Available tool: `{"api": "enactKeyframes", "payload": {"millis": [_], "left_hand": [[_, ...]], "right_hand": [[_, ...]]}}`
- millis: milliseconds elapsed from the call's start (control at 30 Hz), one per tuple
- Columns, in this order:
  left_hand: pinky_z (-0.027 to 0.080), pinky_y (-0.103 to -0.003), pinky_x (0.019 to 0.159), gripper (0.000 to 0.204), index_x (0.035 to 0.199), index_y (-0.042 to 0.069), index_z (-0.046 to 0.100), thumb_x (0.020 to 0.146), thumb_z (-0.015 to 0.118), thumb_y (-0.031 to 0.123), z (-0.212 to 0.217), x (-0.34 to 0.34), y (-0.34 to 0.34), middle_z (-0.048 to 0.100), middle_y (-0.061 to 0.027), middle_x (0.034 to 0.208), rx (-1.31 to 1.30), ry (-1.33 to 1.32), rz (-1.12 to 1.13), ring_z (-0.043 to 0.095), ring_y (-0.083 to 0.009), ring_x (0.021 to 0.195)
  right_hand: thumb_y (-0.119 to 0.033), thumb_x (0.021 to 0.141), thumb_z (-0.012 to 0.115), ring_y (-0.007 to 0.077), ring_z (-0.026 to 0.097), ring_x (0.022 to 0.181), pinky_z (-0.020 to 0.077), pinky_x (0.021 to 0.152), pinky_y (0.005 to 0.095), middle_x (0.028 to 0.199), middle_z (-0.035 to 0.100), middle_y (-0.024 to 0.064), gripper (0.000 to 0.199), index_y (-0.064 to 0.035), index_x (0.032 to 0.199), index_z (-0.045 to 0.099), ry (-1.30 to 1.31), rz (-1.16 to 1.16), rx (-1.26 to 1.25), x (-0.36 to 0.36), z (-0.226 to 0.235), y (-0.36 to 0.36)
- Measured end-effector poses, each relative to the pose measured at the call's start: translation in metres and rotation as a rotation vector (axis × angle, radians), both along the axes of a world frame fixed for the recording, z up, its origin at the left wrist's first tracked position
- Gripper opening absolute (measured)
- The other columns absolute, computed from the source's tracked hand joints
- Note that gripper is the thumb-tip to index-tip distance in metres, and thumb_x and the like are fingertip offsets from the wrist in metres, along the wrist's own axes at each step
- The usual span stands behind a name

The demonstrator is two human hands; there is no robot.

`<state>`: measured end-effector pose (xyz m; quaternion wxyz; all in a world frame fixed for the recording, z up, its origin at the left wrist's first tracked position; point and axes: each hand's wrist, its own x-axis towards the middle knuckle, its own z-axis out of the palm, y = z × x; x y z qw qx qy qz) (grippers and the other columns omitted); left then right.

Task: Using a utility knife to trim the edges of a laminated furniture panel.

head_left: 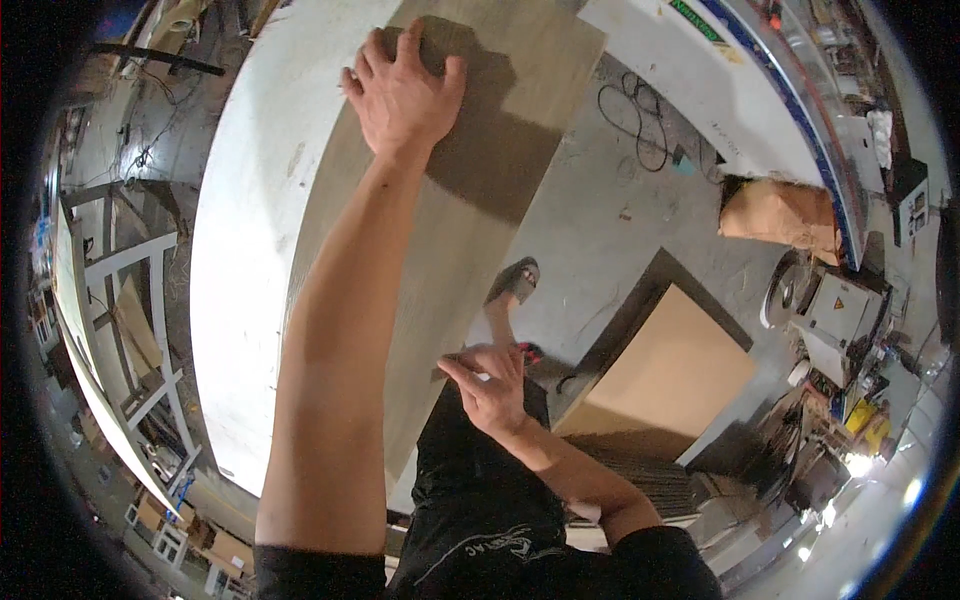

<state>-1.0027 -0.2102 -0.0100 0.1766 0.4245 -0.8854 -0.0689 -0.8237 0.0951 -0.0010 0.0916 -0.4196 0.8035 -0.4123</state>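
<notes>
A long wood-grain board [350, 215] in a greyish-brown tone lies on a white work surface [245, 240]. My left hand [405, 105] is stretched far out over the board, fingers spread and touching its face, and throws a dark shadow to its right. Close to my body, my right hand [488, 392] is at the board's right edge. Its fingers are curled in and the thumb and forefinger tips come together over the edge. Whatever is between them, if anything, is too small to make out.
On the floor to the right lies a tan sheet [665, 375] beside a stack of panels. Farther off are a looped cable [635, 125], a white machine table [700, 80] with a brown bag [780, 215], and a grey electrical box [840, 310]. A metal frame [150, 300] stands left.
</notes>
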Motion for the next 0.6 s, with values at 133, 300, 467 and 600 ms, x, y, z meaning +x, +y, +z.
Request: {"api": "enactKeyframes", "payload": {"millis": [133,300,467,600], "left_hand": [[0.017,-0.055,0.125,0.06,0.148,0.021,0.05,0.094,0.059,0.046,0.017,0.015,0.001,0.038,-0.0227,0.156,0.13,0.071,-0.085,0.031,-0.0378,0.149],[0.014,-0.056,0.126,0.057,0.146,0.016,0.052,0.094,0.061,0.038,0.018,0.139,0.031,0.037,-0.0151,0.16,0.119,-0.053,-0.508,0.028,-0.0358,0.151],[0.016,-0.06,0.124,0.06,0.147,0.016,0.051,0.091,0.062,0.033,0.025,0.379,0.093,0.036,-0.0152,0.161,0.281,-0.172,-0.615,0.029,-0.0363,0.152],[0.016,-0.063,0.123,0.063,0.147,0.016,0.052,0.087,0.063,0.034,0.044,0.56,0.133,0.036,-0.0169,0.161,0.335,-0.302,-0.589,0.03,-0.0394,0.15]], "right_hand": [[-0.007,0.082,0.071,0.0219,0.062,0.091,0.0429,0.082,0.0398,0.097,0.066,-0.0017,0.031,-0.0202,0.109,0.076,0.052,0.007,0.032,0.011,0.002,0.008],[-0.008,0.084,0.073,0.026,0.065,0.081,0.0506,0.076,0.0415,0.093,0.07,0.006,0.024,-0.0138,0.107,0.076,0.186,0.084,0.115,0.015,-0.004,0.01],[-0.002,0.088,0.065,0.0241,0.068,0.081,0.0519,0.068,0.0389,0.093,0.072,0.0071,0.02,-0.0113,0.103,0.076,-0.069,-0.052,0.063,0.021,-0.007,0.005],[-0.001,0.091,0.062,0.0307,0.068,0.088,0.0535,0.073,0.0396,0.095,0.07,0.0113,0.021,-0.0086,0.107,0.074,0.043,-0.114,-0.019,-0.005,-0.011,-0.009]]}}
